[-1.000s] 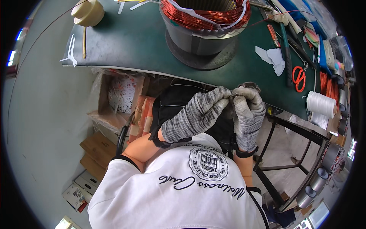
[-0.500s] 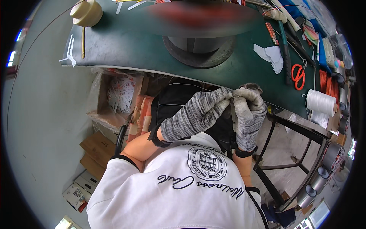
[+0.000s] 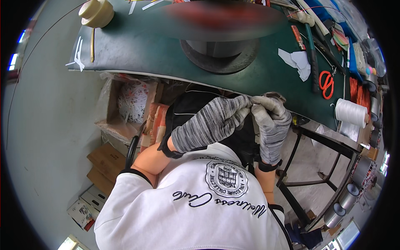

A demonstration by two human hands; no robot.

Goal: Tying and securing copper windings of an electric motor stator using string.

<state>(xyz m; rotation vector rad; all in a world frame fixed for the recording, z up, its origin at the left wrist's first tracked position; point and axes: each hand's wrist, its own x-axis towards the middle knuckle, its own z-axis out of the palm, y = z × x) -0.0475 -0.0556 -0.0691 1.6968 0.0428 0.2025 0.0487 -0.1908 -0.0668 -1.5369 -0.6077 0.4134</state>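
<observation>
Both my hands wear grey knitted gloves and meet fingertip to fingertip just in front of the table's near edge. My left hand (image 3: 214, 123) reaches across from the left, its fingers pressed together in a pinch. My right hand (image 3: 273, 121) is curled, thumb against forefinger, touching the left fingertips. Whatever lies between them is too small or too hidden to name. Beyond the hands, a dark round stand (image 3: 218, 56) rests on the green table (image 3: 146, 50), carrying a blurred reddish round thing (image 3: 225, 18) on top.
Right on the table lie orange-handled scissors (image 3: 326, 84), a hammer (image 3: 311, 58), white paper scraps (image 3: 296, 62) and a white thread spool (image 3: 351, 111). A cream stepped block (image 3: 96, 13) stands far left. Below the edge is a box (image 3: 152, 98) of paper shreds; a black metal frame (image 3: 321, 141) stands right.
My hands have shifted very slightly left, and my right fingers have moved a little against the left fingertips. The things on the table lie as before.
</observation>
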